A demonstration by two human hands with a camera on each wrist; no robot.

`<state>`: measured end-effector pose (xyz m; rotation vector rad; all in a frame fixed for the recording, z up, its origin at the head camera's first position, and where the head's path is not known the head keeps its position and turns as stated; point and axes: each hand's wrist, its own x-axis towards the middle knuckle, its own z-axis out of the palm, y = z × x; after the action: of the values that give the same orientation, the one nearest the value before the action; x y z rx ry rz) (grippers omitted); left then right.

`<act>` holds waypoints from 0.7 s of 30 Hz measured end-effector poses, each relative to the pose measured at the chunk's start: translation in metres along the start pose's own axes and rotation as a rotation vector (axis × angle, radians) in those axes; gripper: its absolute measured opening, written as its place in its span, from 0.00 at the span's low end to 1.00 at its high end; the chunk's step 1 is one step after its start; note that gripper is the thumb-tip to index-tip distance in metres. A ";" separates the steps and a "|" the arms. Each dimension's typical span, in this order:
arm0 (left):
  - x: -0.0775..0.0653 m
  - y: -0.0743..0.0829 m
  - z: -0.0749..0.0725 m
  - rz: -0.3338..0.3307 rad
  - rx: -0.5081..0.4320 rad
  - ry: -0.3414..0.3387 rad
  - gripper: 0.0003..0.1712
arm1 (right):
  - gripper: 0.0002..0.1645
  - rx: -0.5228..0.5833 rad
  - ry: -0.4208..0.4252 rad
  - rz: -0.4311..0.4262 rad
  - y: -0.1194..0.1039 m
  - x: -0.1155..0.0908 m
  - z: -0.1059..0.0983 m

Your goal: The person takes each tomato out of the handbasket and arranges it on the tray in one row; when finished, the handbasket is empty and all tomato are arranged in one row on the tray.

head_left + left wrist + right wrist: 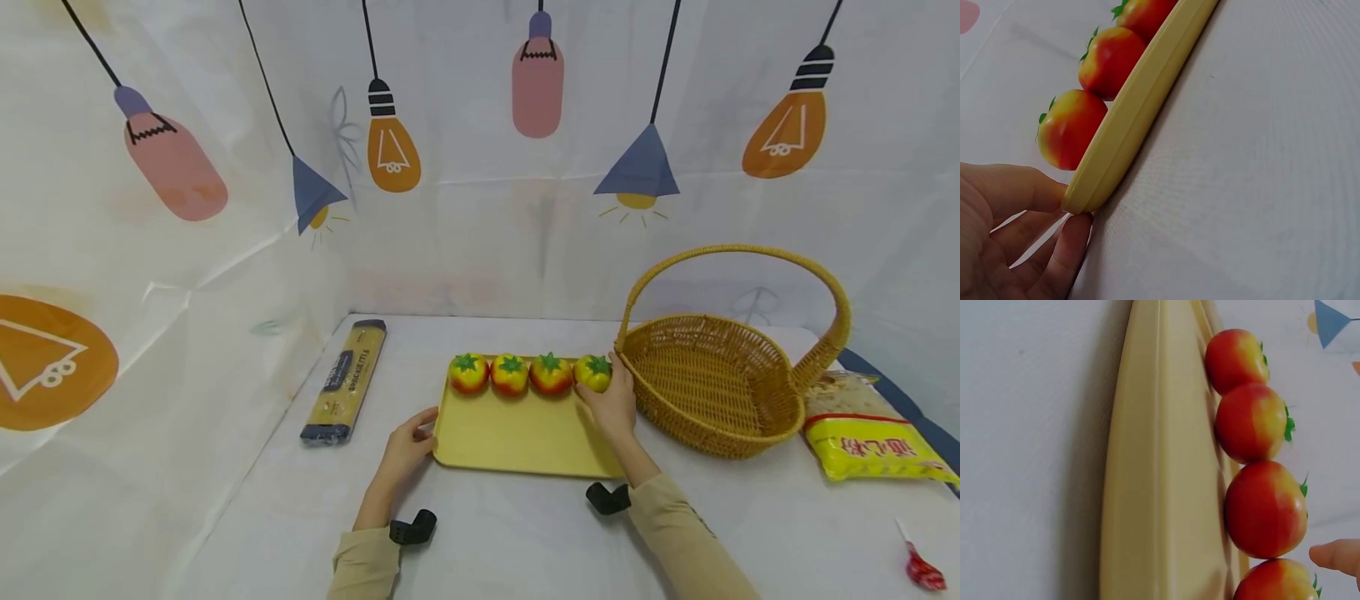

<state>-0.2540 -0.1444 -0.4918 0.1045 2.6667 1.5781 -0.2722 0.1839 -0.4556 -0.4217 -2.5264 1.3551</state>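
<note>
A yellow rectangular tray (517, 435) lies on the white table, with a row of several red-and-yellow tomatoes along its far edge, each with a green star-shaped top. My left hand (408, 450) pinches the tray's left edge; in the left wrist view its fingers and thumb meet at the tray's corner, below the end tomato (1071, 130). At the other end of the row, my right hand (613, 407) holds the rightmost tomato (591, 377) between thumb and fingers. Only one fingertip (1332, 555) of this hand shows in the right wrist view.
Right of the tray stands a wicker basket (652, 410) with a tall arched handle. Beyond it lies a yellow food packet (873, 446), and a red-wrapped lollipop (924, 572) is at the lower right. A long noodle packet (347, 379) lies on the left.
</note>
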 end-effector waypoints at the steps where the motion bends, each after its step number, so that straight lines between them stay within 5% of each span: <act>1: 0.000 0.000 0.000 0.000 -0.001 0.001 0.29 | 0.49 0.001 -0.001 -0.005 0.000 -0.001 -0.001; 21: 0.004 -0.002 -0.003 0.001 0.025 0.007 0.30 | 0.46 0.093 -0.096 -0.119 -0.012 -0.028 -0.019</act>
<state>-0.2584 -0.1475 -0.4924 0.1007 2.6924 1.5492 -0.2407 0.1822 -0.4376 -0.1894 -2.5063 1.4730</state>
